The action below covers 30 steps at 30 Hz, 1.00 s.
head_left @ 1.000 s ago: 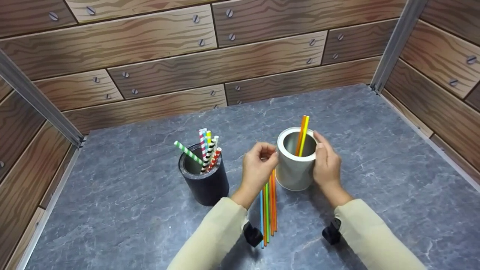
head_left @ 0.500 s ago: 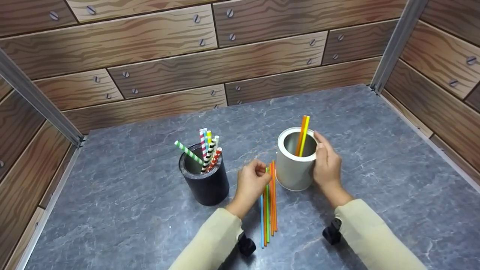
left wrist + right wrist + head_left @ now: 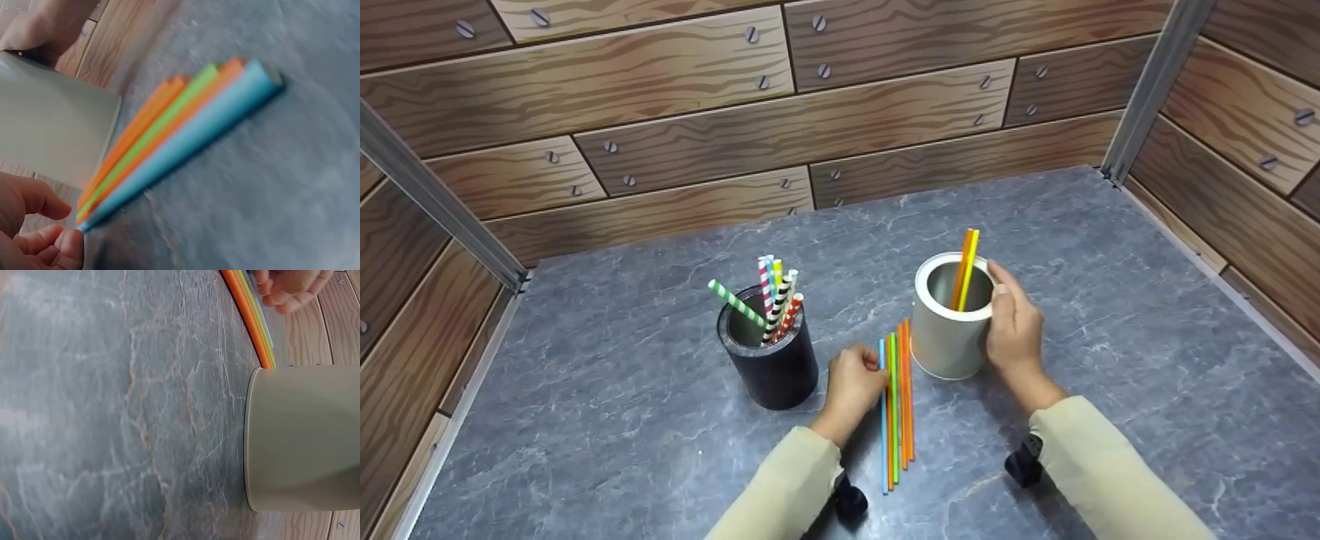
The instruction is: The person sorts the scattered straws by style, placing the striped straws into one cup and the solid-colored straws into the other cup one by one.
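Observation:
My right hand point(image 3: 1015, 328) holds the side of a cream-white paint can point(image 3: 947, 349), thumb near its rim. The can stands upright with an orange straw point(image 3: 962, 262) and a yellow straw point(image 3: 971, 262) in it. Left of the can, several plain straws lie side by side on the table: a blue straw point(image 3: 883, 450), a green straw point(image 3: 894, 405) and orange straws point(image 3: 908, 420). My left hand point(image 3: 853, 386) is at the blue straw's left side. In the left wrist view, its thumb point(image 3: 48, 202) and curled fingers are apart, right by the straws' far ends.
A black cylindrical cup point(image 3: 775, 375) stands to the left, holding several striped paper straws point(image 3: 776, 304). The grey marbled table point(image 3: 607, 390) is bounded by wood-patterned walls point(image 3: 675, 112) at the back and sides.
My left hand has moved from beside the can's rim down and left to the blue straw, uncovering the straws' far ends. The right hand and the can have stayed in place.

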Tool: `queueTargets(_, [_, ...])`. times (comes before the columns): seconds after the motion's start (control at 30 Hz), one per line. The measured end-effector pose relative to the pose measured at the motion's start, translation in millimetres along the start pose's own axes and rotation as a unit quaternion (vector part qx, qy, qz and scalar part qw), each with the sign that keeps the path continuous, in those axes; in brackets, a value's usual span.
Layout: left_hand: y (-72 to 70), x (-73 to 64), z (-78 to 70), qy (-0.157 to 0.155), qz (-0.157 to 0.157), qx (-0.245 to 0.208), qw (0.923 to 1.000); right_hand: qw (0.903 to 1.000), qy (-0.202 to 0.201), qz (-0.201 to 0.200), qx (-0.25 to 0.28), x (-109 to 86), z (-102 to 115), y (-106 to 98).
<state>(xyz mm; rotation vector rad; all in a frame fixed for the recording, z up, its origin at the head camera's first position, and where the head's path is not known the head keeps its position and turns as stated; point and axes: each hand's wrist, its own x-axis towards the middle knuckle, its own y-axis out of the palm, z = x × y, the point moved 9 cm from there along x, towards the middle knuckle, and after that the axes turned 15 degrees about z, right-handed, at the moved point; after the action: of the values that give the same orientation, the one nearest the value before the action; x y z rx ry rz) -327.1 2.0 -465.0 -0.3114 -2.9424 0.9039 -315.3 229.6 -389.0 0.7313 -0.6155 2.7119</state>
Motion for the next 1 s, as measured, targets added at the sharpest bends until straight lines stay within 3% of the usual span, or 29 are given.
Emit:
queueTargets(0.33, [2.9, 3.8, 2.6, -0.027, 0.012, 0.032, 0.9990, 1.0000, -0.002, 0.004, 0.003, 0.5, 1.7, 1.0])
queueTargets(0.7, [6.9, 10.1, -8.1, -0.012, 0.010, 0.089, 0.9959, 0.9999, -0.005, 0.010, 0.002, 1.7, 2.9, 0.3])
queueTargets(0.87, [12.9, 12.5, -5.2, -0.018, 0.022, 0.081, 0.9963, 1.0000, -0.002, 0.003, -0.003, 1.0, 2.0, -1.3])
queueTargets(1.0, [11.8, 12.4, 3.2, -0.033, 0.025, 0.029, 0.9987, 1.0000, -0.002, 0.004, -0.004, 0.4, 0.5, -1.3])
